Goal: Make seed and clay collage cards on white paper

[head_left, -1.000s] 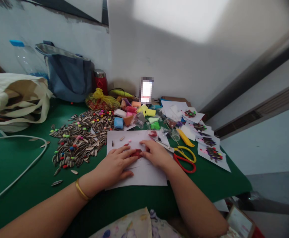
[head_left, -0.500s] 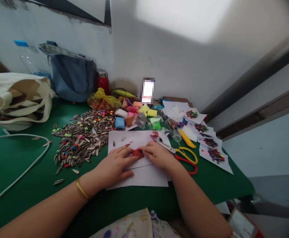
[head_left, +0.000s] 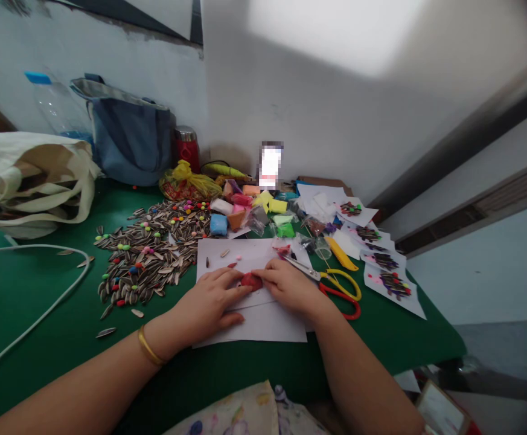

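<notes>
A flattened piece of red modelling clay lies on white paper in front of me. From the left, my left hand rests on the paper with its fingers stretched out, the fingertips at the clay's edge. My right hand has its fingers drawn together, thumb and fingertips on the clay's right edge. Just beyond the fingers are a few loose sunflower seeds and a small pink ball. Scissors with yellow and red handles lie by my right wrist, blades pointing at the hand.
Left of the paper spreads a heap of sunflower seeds mixed with coloured ones. Coloured clay packs lie behind. Decorated paper cards and a yellow cutter are on the right. Bags and a white cable occupy the left.
Almost nothing differs. My right fingertips have shifted very slightly on the red clay; my left hand stays in place.
</notes>
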Demonstrator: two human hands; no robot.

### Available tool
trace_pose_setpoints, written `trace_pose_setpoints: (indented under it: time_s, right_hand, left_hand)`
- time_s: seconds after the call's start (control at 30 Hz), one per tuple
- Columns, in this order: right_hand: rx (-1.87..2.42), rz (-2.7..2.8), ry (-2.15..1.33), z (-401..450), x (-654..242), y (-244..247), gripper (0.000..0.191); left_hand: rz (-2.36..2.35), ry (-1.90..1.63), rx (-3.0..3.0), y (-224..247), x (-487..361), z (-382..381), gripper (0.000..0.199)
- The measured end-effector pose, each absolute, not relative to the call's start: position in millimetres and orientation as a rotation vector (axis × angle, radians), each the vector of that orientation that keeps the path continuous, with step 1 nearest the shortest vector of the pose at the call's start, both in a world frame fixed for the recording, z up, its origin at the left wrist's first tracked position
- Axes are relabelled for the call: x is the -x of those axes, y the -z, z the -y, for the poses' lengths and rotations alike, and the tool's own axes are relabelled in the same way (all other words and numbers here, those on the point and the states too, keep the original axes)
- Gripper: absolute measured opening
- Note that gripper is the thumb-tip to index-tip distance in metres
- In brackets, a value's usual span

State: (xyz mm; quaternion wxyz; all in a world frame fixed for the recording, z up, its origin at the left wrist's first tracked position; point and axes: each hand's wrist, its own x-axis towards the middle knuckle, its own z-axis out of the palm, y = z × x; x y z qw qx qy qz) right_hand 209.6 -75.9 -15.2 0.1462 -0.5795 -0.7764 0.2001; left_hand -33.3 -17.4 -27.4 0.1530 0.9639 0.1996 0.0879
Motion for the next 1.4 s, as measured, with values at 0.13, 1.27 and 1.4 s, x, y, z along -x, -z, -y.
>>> trace_pose_setpoints:
  time_s: [0.13,1.27,1.4]
  right_hand:
    - [1.711,2.24,-0.541,78,-205,13,0.041]
    - [1.855,2.315,-0.311,122,-199,23,0.054]
    - [1.841,2.338,-0.269,128,-197,28,0.057]
  left_hand:
    - [-0.561,-0.254,-2.76,27,33,18,0.061]
    - [-0.553,-0.22,-2.811,31,33,17,0.071]
    - [-0.535,-0.246,-2.816,31,34,17,0.071]
